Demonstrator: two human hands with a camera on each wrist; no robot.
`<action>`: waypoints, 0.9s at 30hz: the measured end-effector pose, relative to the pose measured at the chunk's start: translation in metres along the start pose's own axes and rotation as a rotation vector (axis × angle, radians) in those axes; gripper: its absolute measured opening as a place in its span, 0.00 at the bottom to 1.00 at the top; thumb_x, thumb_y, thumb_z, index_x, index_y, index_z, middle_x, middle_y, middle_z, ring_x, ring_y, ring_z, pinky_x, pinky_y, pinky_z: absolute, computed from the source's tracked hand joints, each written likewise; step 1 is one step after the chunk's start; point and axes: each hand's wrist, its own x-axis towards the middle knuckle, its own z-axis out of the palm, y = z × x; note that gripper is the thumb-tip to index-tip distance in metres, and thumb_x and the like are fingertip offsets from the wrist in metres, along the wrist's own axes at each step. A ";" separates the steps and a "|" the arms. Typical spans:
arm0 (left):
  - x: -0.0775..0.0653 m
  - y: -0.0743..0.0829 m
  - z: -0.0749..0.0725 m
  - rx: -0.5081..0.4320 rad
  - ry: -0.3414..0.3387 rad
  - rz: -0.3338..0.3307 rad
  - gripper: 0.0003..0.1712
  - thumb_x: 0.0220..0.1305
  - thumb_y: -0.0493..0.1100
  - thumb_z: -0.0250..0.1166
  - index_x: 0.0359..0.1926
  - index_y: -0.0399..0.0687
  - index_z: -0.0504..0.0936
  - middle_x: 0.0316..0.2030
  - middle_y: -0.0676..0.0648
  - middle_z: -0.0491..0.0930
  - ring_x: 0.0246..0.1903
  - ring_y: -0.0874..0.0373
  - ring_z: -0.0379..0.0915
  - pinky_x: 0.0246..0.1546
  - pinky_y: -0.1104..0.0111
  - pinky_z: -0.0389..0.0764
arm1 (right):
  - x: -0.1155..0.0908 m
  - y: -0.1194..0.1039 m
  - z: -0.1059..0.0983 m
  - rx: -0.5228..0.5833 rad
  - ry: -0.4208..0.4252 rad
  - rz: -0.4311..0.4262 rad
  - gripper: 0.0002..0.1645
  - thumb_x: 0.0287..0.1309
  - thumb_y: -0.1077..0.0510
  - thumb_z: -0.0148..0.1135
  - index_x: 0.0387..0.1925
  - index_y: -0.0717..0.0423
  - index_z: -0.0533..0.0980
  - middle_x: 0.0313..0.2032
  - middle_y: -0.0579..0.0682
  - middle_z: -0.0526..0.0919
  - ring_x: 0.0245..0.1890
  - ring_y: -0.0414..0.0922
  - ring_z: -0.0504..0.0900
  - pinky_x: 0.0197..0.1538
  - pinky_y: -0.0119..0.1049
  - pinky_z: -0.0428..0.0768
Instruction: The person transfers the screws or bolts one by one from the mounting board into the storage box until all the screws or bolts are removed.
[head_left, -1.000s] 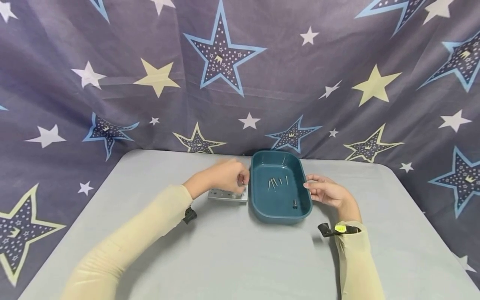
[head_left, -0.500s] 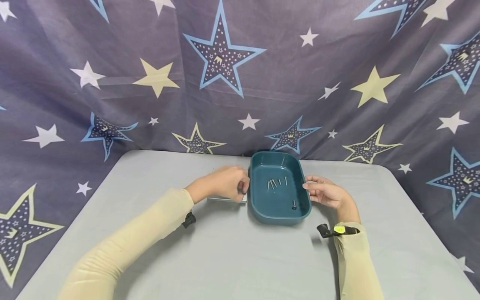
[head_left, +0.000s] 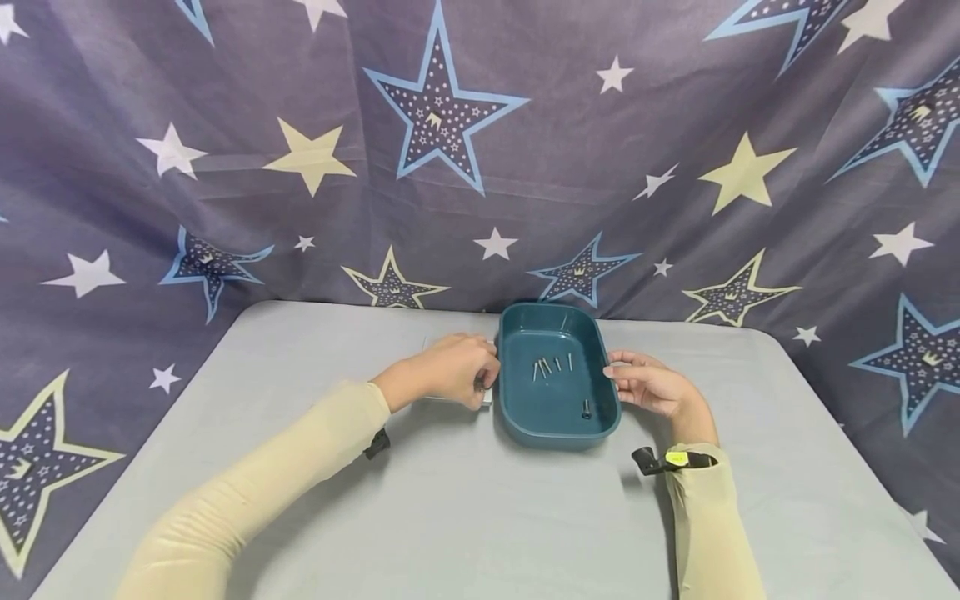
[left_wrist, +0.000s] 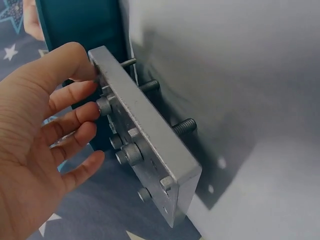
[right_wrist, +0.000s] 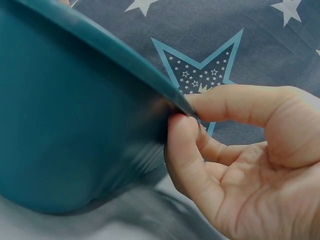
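A silver metal plate carries several socket head screws in its holes, and threaded shanks stick out from its underside. My left hand covers most of this plate in the head view. In the left wrist view, its thumb and index finger pinch a screw at the plate's end, the screw's head hidden by the fingertips; the other fingers are loosely bent beside the screw heads. My right hand pinches the right rim of a teal plastic tray between thumb and fingers.
Inside the tray lie several thin screws and one thicker dark bolt. The tray stands right beside the plate on the grey-covered table. A star-patterned curtain hangs behind the table's far edge.
My left hand has shifted slightly toward the front of the plate and covers more of it, its fingertips turned a little. The right hand keeps its grip on the tray rim.
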 end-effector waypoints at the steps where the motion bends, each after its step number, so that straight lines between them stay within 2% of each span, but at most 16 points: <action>1: 0.000 0.000 0.000 0.008 -0.003 0.005 0.07 0.40 0.42 0.71 0.25 0.57 0.82 0.27 0.59 0.75 0.33 0.61 0.68 0.38 0.65 0.75 | 0.000 0.000 0.000 0.001 0.001 -0.001 0.11 0.72 0.71 0.43 0.50 0.56 0.65 0.32 0.42 0.85 0.32 0.35 0.85 0.39 0.29 0.84; 7: -0.001 0.000 0.002 0.081 0.001 0.068 0.07 0.43 0.42 0.71 0.24 0.57 0.81 0.28 0.58 0.76 0.34 0.61 0.70 0.39 0.63 0.76 | 0.001 0.002 0.001 0.002 0.005 -0.004 0.11 0.72 0.71 0.43 0.49 0.55 0.66 0.32 0.42 0.85 0.33 0.35 0.85 0.39 0.29 0.84; 15: -0.007 0.001 0.005 0.184 0.022 0.156 0.08 0.49 0.41 0.70 0.26 0.56 0.77 0.30 0.57 0.75 0.35 0.59 0.69 0.40 0.63 0.72 | 0.001 0.003 0.001 0.004 -0.002 -0.006 0.12 0.72 0.71 0.42 0.48 0.54 0.67 0.32 0.42 0.86 0.33 0.35 0.85 0.39 0.29 0.84; 22: -0.009 0.002 0.005 0.357 0.014 0.229 0.07 0.55 0.43 0.68 0.36 0.54 0.81 0.36 0.55 0.79 0.40 0.58 0.72 0.41 0.62 0.75 | 0.000 0.002 0.000 -0.004 0.009 0.000 0.12 0.73 0.71 0.42 0.49 0.55 0.66 0.32 0.42 0.85 0.32 0.35 0.85 0.39 0.28 0.84; 27: -0.008 0.002 0.008 0.407 0.019 0.243 0.09 0.56 0.44 0.68 0.40 0.53 0.82 0.39 0.55 0.80 0.42 0.57 0.73 0.44 0.62 0.78 | 0.001 0.002 -0.001 -0.003 0.025 0.004 0.12 0.73 0.71 0.42 0.49 0.55 0.66 0.31 0.42 0.85 0.32 0.35 0.85 0.38 0.29 0.84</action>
